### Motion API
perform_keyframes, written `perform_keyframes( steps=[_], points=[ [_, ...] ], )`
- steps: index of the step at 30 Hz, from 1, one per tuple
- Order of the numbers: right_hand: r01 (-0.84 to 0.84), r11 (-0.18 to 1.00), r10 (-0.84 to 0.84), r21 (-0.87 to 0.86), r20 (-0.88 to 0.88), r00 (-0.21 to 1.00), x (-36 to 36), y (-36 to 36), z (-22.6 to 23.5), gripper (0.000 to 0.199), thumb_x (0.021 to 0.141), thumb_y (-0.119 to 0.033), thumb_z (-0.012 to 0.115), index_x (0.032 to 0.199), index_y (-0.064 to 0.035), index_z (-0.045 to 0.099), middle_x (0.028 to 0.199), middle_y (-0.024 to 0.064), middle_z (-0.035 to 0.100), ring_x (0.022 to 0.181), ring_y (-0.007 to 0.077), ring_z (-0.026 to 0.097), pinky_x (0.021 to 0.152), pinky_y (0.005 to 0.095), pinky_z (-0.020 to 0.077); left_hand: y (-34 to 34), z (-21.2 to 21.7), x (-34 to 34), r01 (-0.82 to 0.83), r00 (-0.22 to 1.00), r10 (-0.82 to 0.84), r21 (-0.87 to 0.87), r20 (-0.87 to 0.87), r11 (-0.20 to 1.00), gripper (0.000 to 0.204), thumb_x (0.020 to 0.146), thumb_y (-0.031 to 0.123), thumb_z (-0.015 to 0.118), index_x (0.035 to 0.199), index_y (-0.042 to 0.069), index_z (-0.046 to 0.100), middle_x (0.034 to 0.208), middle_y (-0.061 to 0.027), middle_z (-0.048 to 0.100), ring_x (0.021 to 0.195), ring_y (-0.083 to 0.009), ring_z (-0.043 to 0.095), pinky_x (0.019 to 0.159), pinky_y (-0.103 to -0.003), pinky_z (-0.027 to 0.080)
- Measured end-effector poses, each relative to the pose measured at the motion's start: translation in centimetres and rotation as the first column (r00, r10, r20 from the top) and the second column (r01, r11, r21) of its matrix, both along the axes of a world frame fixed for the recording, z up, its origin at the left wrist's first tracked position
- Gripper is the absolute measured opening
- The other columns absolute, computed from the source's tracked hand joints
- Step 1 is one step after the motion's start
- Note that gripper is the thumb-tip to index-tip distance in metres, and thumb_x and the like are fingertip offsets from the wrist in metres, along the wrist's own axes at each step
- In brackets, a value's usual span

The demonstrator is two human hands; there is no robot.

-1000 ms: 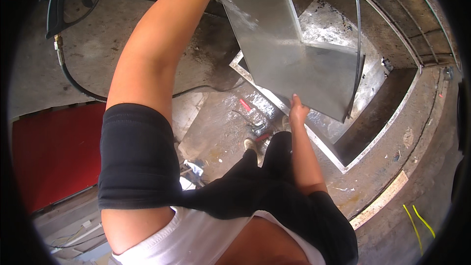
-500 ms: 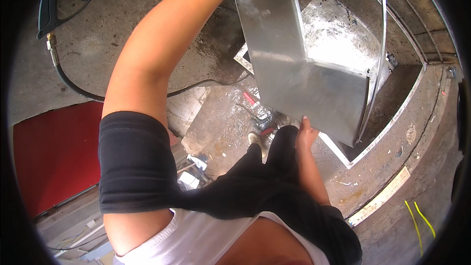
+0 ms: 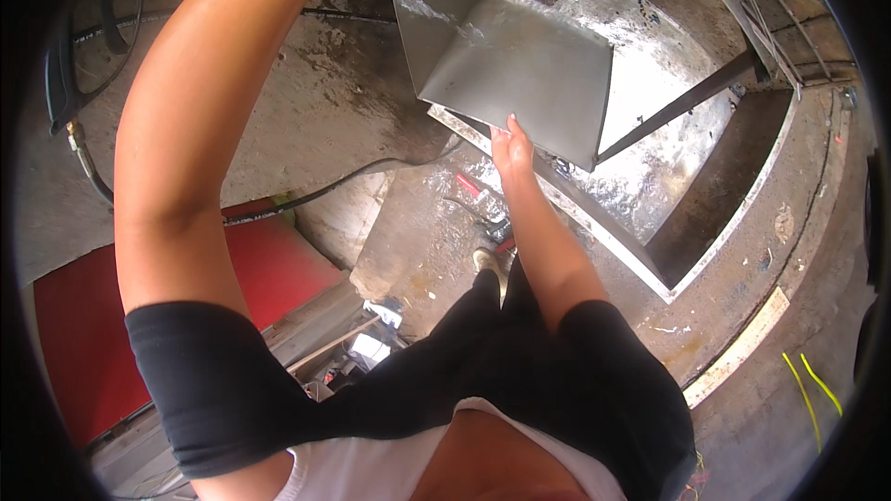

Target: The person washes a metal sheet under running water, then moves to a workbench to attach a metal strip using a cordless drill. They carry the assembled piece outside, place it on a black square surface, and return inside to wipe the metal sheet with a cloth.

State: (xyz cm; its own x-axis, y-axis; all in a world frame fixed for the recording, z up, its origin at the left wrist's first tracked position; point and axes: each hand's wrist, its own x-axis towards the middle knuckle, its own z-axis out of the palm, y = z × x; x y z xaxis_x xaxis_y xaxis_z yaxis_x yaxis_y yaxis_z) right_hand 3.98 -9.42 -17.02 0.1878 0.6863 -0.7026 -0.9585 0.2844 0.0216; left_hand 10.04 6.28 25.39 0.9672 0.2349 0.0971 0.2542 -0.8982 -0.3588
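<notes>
A grey sheet-metal frame [image 3: 534,65] with bent, folded panels hangs tilted over a pit. My right hand [image 3: 513,147] grips its near lower edge, thumb on top of the panel and fingers underneath, mostly hidden. My left arm [image 3: 190,121] stretches up past the upper border, so that hand cannot be seen. Below the frame is a rectangular pit with a white-edged metal rim [image 3: 608,246]; its bottom looks bright and wet. The top of the sheet-metal frame is cut off by the picture's border.
A black hose [image 3: 357,170] crosses the concrete at left, near a spray gun handle [image 3: 60,83]. A red panel [image 3: 88,334] lies at lower left. Red-handled tools [image 3: 471,186] lie by my foot. A pale wood strip [image 3: 742,348] and yellow cords [image 3: 806,399] are at right.
The sheet-metal frame has shifted left and away from me, turning as it went. My right hand has moved with it, up and left. My left hand has passed out of view.
</notes>
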Motion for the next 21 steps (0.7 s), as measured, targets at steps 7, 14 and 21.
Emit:
perform_keyframes(
  steps=[7, 14, 21],
  points=[
    [0.013, 0.981, -0.006, 0.191, -0.037, 0.999, -0.1, 9.7, 1.9, 0.029, 0.088, -0.011, 0.050, 0.116, -0.0052, 0.044, 0.115, 0.0090, 0.051, 0.105, 0.0253, 0.049, 0.091, 0.0439, 0.0417, -1.0, 2.9, -2.1, 0.124, 0.988, -0.133, 0.104, 0.084, 0.987, 0.011, 0.078, 0.008, 0.048, 0.087, 0.003, 0.052, 0.083, -0.0144, 0.058, 0.077, -0.0342, 0.057, 0.065, -0.040, 0.046],
    [0.003, 0.968, 0.005, 0.252, -0.028, 1.000, 1.3, 11.5, 0.6, 0.034, 0.087, -0.018, 0.052, 0.117, -0.0056, 0.042, 0.119, 0.0089, 0.049, 0.109, 0.0281, 0.047, 0.093, 0.0473, 0.0389, -2.1, 3.3, -2.4, 0.178, 0.977, -0.190, 0.116, 0.094, 0.977, 0.010, 0.078, 0.010, 0.049, 0.085, 0.004, 0.050, 0.076, -0.0129, 0.056, 0.074, -0.0317, 0.058, 0.062, -0.039, 0.046],
    [0.030, 0.994, -0.037, 0.103, 0.064, 0.997, 6.9, 2.2, -1.9, 0.034, 0.090, -0.018, 0.047, 0.119, -0.0013, 0.039, 0.121, 0.0121, 0.045, 0.115, 0.0299, 0.041, 0.100, 0.0499, 0.0322, -2.2, -1.4, -0.3, 0.222, 0.969, -0.216, -0.039, 0.117, 0.974, 0.013, 0.077, 0.012, 0.048, 0.084, 0.002, 0.051, 0.077, -0.0154, 0.055, 0.074, -0.0325, 0.058, 0.063, -0.039, 0.048]
  ],
)
